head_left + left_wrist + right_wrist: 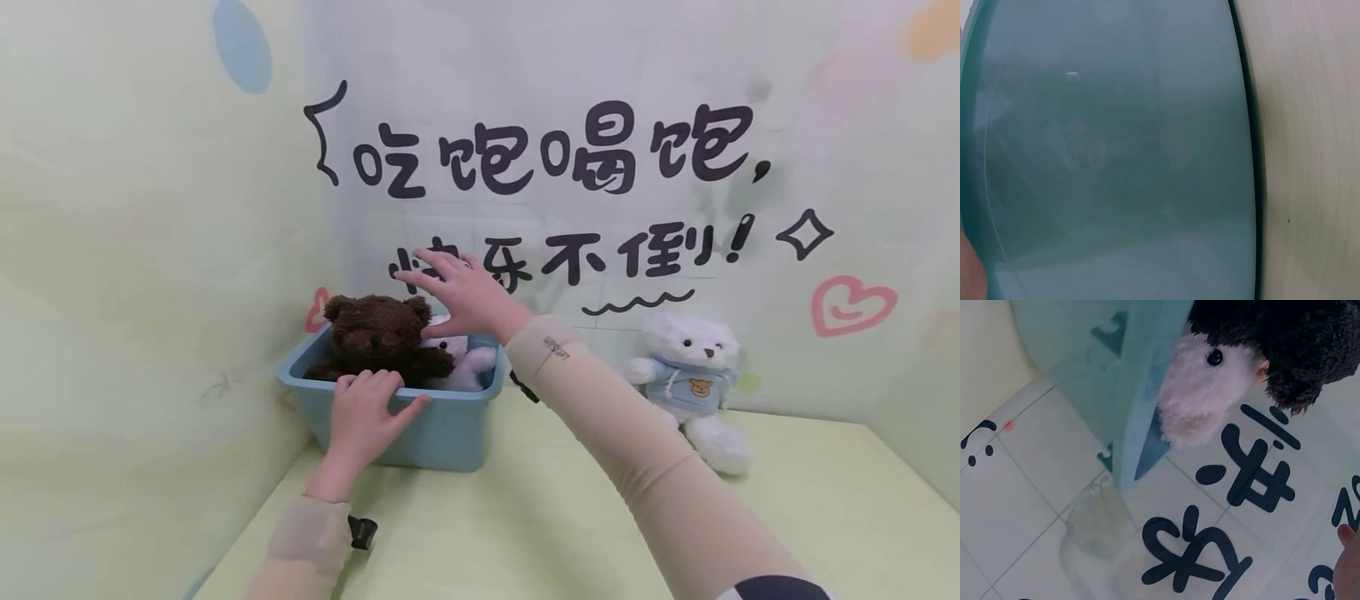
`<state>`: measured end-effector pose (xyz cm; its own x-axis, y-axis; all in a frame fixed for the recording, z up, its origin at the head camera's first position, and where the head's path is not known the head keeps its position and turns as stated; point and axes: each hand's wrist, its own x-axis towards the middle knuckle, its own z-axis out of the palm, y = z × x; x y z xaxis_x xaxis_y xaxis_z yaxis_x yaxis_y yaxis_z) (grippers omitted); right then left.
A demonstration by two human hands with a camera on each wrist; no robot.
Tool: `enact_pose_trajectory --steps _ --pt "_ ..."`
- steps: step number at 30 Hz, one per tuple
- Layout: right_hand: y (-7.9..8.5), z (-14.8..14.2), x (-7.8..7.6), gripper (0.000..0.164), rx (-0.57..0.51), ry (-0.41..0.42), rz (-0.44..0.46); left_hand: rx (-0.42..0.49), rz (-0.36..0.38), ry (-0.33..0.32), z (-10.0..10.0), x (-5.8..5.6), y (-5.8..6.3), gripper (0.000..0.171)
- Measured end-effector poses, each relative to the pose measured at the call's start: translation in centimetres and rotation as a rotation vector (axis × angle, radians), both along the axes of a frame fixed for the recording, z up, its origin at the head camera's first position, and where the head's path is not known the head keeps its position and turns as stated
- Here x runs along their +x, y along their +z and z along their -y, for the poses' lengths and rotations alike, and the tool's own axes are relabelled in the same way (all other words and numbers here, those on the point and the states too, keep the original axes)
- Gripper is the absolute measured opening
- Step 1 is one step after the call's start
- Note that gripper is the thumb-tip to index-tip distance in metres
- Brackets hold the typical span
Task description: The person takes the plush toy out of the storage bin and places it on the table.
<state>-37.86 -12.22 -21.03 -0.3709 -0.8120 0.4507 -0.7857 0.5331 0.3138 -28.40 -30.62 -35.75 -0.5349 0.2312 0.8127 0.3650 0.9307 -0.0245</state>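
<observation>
In the head view, my left hand (pixel 363 421) grips the near rim of a light blue plastic bin (pixel 442 433), fingers over the edge. My right hand (pixel 472 296) is above the bin, fingers spread, holding nothing. A brown teddy bear (pixel 375 329) sits inside, its head above the rim. Beside it a white plush toy (pixel 465 371) is partly hidden by the bear and my right hand. The left wrist view is filled by the bin's outer wall (pixel 1129 150). In the right wrist view, the white plush's face (pixel 1204 387) shows next to dark brown fur (pixel 1310 350).
On the right of the pale table (pixel 525 517), a white teddy bear (pixel 690 383) in a blue hoodie sits against the back wall. That wall bears large black lettering (pixel 592 150) and a pink heart (pixel 853 307). A side wall (pixel 150 292) rises at the left.
</observation>
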Motion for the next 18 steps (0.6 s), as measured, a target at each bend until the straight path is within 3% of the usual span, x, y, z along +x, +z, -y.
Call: enact_pose_trajectory --steps 6,13,18 --pt "-0.1 2.1 0.5 0.083 0.026 0.023 0.014 -0.005 -0.016 -0.017 -0.5 -0.3 0.1 0.044" --pt "-0.9 4.6 0.9 0.079 0.132 0.058 0.119 -0.007 -0.032 -0.007 -0.4 -0.1 0.1 0.045" --pt "-0.9 6.1 1.2 0.075 0.216 0.064 0.099 -0.008 -0.046 0.001 -0.1 0.1 0.1 0.046"
